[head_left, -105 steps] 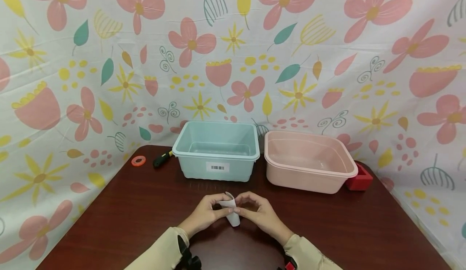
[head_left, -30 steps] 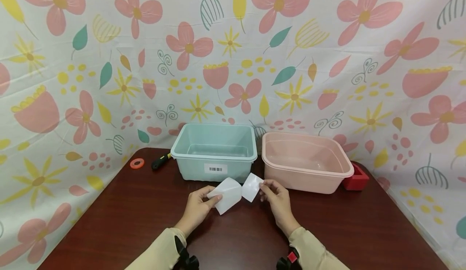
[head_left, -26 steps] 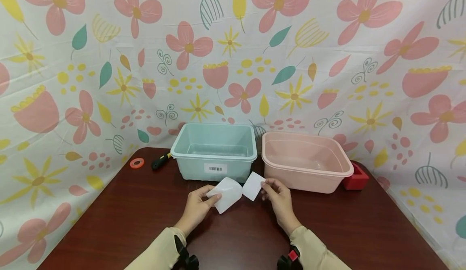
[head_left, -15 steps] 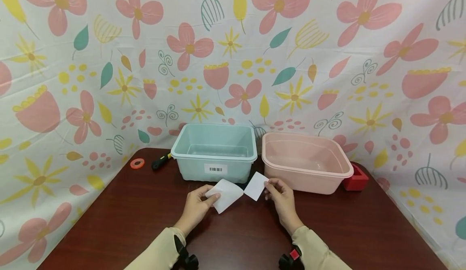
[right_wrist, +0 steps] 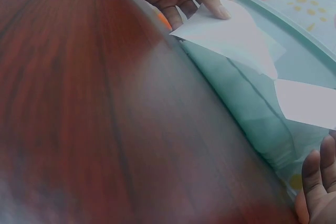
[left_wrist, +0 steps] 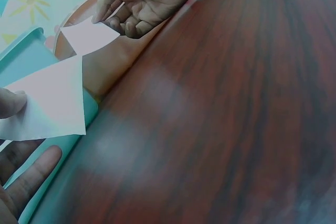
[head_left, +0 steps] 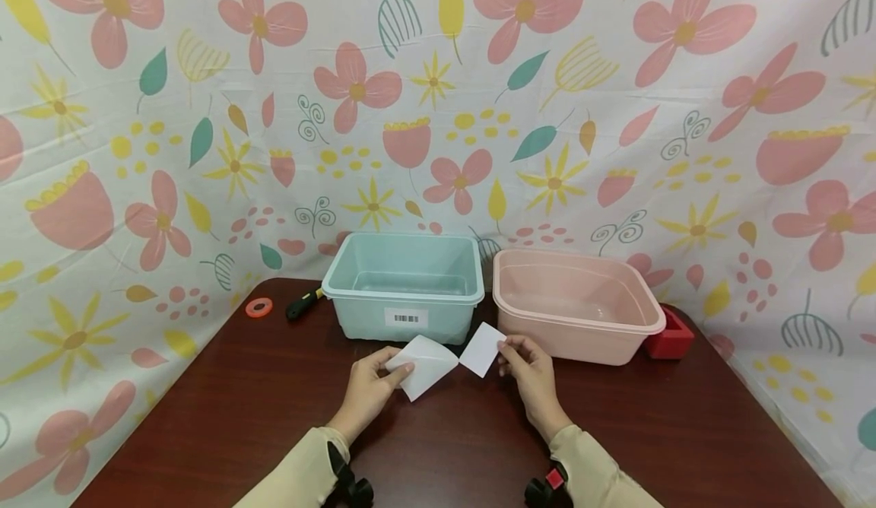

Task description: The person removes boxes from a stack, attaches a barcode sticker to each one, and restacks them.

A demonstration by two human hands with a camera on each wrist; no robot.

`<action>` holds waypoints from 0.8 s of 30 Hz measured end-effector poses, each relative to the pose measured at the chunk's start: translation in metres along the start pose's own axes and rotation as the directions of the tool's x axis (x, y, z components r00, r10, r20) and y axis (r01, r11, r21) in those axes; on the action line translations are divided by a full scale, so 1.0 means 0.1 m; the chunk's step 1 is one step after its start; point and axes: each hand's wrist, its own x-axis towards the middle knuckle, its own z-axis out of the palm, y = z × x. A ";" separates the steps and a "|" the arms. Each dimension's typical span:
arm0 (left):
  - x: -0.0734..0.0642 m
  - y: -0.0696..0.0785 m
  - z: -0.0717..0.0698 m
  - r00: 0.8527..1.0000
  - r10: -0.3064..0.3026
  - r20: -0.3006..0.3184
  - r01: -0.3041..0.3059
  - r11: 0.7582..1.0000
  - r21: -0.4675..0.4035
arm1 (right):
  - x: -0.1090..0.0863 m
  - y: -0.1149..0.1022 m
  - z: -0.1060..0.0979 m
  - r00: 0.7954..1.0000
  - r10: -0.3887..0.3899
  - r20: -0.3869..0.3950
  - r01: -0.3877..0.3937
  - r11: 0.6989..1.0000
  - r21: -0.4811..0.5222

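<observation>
Holds left hand point(head_left: 366, 386) and right hand point(head_left: 532, 380) farther apart than earlier. At lower centre of the head frame, pinches larger white paper point(head_left: 427, 365) in left fingers point(head_left: 380, 357), smaller white paper point(head_left: 482, 349) in right fingers point(head_left: 524, 344), corner to corner.

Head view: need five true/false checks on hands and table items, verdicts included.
1. The left hand holds a white paper-like sheet. True.
2. The right hand is empty. False: it pinches a smaller white paper-like piece.
3. The red open-topped box sits by the right end of the pink plastic tub. True.
4. The white barcode label is on the pink tub. False: it is on the light-blue plastic tub.
5. The flat orange ring lies on the dark-red wooden table. True.
</observation>
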 end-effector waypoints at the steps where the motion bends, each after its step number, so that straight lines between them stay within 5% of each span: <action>1: 0.00 0.00 0.00 1.000 -0.003 0.001 0.003 1.000 0.002 | 0.00 0.00 0.00 1.000 -0.001 -0.001 0.001 1.000 0.001; 13: 0.00 0.00 0.00 0.999 0.015 -0.052 -0.014 0.999 0.029 | 0.02 0.02 -0.02 0.998 -0.024 -0.051 0.025 1.000 0.019; 24: 0.05 -0.05 -0.06 0.970 -0.101 -0.220 0.148 0.967 0.206 | 0.01 -0.03 -0.15 0.999 -0.038 0.028 0.038 0.999 0.025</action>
